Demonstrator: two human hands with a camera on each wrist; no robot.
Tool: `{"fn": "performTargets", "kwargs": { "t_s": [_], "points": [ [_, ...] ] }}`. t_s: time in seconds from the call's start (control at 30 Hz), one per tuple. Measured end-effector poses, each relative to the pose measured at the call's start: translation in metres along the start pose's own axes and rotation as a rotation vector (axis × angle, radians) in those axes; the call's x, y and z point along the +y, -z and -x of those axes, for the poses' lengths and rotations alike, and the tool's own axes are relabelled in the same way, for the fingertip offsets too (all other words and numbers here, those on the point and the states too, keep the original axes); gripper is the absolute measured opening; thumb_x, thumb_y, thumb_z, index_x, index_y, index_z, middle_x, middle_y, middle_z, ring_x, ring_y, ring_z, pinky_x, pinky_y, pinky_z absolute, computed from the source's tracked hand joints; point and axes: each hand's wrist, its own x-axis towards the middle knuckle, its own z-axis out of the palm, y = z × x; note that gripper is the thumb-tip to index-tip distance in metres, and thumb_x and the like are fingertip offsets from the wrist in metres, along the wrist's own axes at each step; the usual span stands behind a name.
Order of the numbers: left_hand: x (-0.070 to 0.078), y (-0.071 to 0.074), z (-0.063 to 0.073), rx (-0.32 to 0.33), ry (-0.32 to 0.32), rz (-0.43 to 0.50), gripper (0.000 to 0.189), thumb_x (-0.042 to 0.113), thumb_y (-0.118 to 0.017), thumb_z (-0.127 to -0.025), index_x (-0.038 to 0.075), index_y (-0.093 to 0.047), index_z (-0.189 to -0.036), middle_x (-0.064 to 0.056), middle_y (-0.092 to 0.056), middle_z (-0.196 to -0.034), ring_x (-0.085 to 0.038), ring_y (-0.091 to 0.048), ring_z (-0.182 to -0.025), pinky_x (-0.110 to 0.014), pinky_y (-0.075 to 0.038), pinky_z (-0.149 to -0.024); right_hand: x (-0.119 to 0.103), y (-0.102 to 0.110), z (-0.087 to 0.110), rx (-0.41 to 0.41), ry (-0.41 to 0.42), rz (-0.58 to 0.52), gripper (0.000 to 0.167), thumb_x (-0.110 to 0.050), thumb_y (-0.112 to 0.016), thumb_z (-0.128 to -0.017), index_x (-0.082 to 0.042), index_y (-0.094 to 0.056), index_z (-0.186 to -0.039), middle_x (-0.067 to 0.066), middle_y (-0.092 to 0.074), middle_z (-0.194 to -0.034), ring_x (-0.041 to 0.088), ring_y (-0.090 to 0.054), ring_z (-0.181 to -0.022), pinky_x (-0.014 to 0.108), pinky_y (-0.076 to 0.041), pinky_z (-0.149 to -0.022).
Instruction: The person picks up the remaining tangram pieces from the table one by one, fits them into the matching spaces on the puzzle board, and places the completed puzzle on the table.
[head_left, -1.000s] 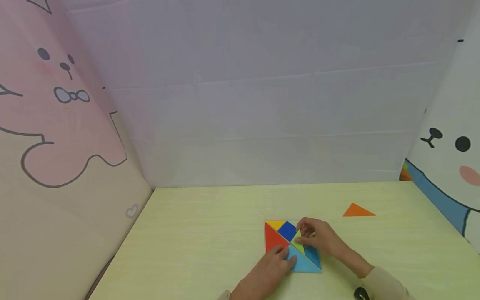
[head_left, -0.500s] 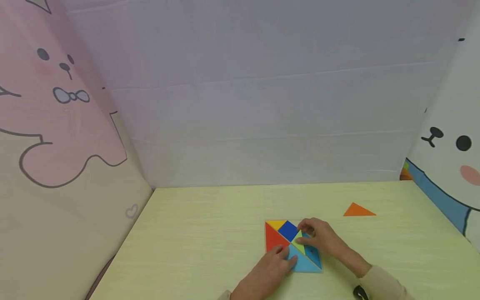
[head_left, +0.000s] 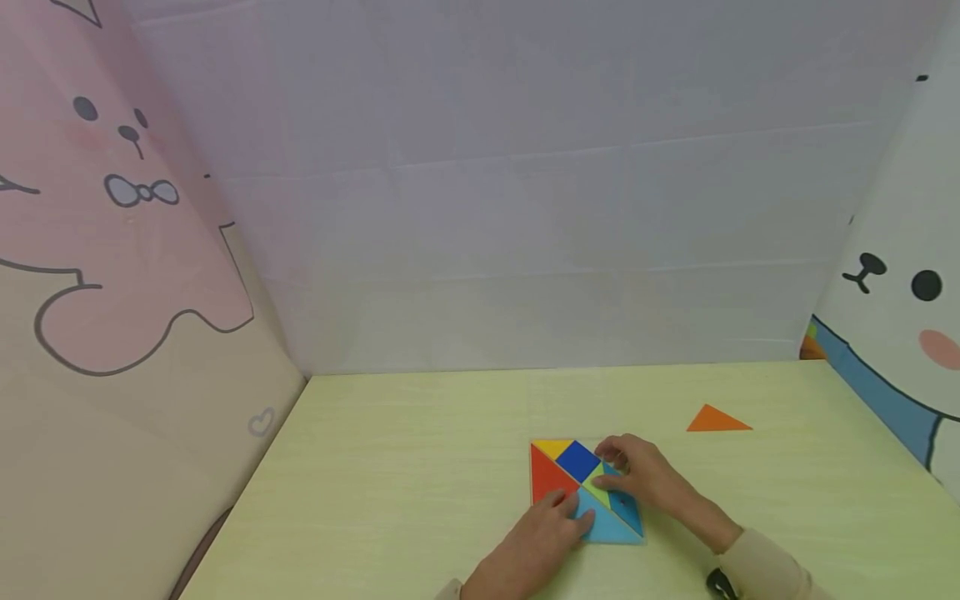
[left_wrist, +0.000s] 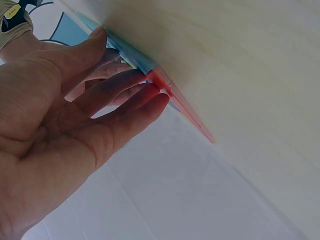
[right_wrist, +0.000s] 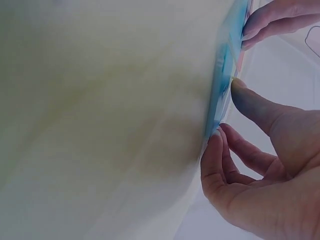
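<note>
A tangram of flat coloured pieces lies in a square in the head view: a red triangle point(head_left: 547, 477), a light blue triangle point(head_left: 607, 527), a yellow triangle point(head_left: 552, 447), a dark blue square point(head_left: 578, 461), a green triangle point(head_left: 601, 499) and a mid-blue piece point(head_left: 625, 510). My left hand point(head_left: 528, 537) rests its extended fingertips on the red and light blue pieces. My right hand point(head_left: 648, 475) holds the green triangle, thumb over its face and curved fingers at its upper corner. In the right wrist view the thumb point(right_wrist: 255, 102) and fingers span the tangram's edge.
A loose orange triangle point(head_left: 717, 419) lies on the pale yellow table point(head_left: 390, 467), beyond the right hand. A white sheet point(head_left: 525, 208) rises behind the table. Printed cartoon panels stand at the left and right. A black object point(head_left: 720, 584) shows beside the right sleeve.
The green triangle has settled flatter and slightly rightward under the right hand, uncovering more of the dark blue square. The left hand stays in place.
</note>
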Motion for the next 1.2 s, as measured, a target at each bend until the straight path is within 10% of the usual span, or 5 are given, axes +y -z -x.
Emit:
{"fn": "performTargets", "kwargs": {
  "t_s": [1.2],
  "points": [
    [0.0, 0.001, -0.002, -0.044, 0.009, 0.029, 0.054, 0.031, -0.077, -0.092, 0.025, -0.063, -0.144, 0.003, -0.06, -0.138, -0.015, -0.055, -0.127, -0.025, -0.051, -0.1, 0.013, 0.013, 0.006, 0.036, 0.118, -0.011, 0.029, -0.015, -0.079, -0.092, 0.001, -0.068, -0.114, 0.005, -0.068, -0.105, 0.021, -0.063, -0.091, 0.03, -0.057, -0.077]
  ]
}}
